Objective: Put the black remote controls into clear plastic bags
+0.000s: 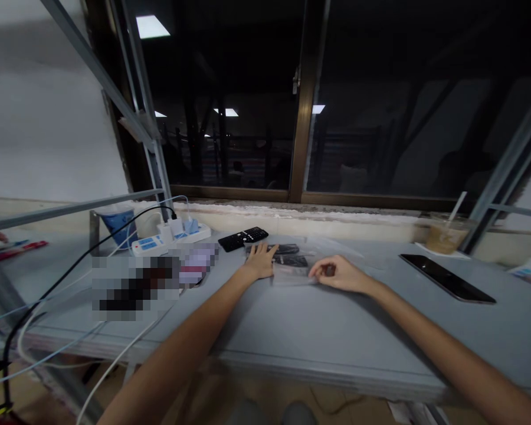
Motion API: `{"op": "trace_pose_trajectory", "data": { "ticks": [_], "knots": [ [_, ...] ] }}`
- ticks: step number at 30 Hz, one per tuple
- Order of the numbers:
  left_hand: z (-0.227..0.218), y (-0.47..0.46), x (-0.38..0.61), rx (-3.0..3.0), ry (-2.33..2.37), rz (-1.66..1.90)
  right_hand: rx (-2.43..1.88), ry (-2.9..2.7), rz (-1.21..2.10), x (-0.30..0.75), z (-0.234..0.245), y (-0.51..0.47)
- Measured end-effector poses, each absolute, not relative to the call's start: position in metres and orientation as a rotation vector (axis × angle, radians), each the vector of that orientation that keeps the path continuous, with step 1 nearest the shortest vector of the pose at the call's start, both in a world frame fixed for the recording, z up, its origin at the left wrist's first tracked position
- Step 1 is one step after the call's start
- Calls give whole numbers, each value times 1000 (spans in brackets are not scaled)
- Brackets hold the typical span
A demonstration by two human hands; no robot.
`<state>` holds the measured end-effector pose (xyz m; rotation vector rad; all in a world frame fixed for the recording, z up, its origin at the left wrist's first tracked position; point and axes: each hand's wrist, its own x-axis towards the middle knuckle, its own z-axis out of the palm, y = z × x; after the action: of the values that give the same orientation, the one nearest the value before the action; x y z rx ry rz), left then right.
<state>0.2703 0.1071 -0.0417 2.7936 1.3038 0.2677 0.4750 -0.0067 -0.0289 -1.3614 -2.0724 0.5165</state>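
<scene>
A clear plastic bag [292, 276] with dark items [292, 260] inside lies flat on the grey desk. My left hand [260, 261] rests on the bag's left part, fingers spread. At the right side, my right hand [340, 274] has its fingers curled in a pinch on the bag's edge. Just behind my left hand lies a black remote control [243, 238] with rows of buttons. What exactly the dark items are, I cannot make out through the plastic.
A white power strip [148, 245] with plugs and cables, a phone [199, 264] and a blue cup [118, 227] stand left. Right are a black phone [446, 277] and an iced drink [445, 234] with a straw. Metal posts frame the desk [301, 336] before a window.
</scene>
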Motion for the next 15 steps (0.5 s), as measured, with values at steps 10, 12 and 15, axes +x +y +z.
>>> {"op": "trace_pose_trajectory", "data": {
  "ticks": [10,12,15],
  "knots": [
    [-32,135,259,2679,1666,708,-1383,-2060,691,465,-38,-2],
    [-32,140,249,2620,1892,694,-1345,-2023,799,460,-36,-4],
    [-35,145,236,2518,2034,623,-1219,-1904,1045,452,-33,-8]
  ]
}}
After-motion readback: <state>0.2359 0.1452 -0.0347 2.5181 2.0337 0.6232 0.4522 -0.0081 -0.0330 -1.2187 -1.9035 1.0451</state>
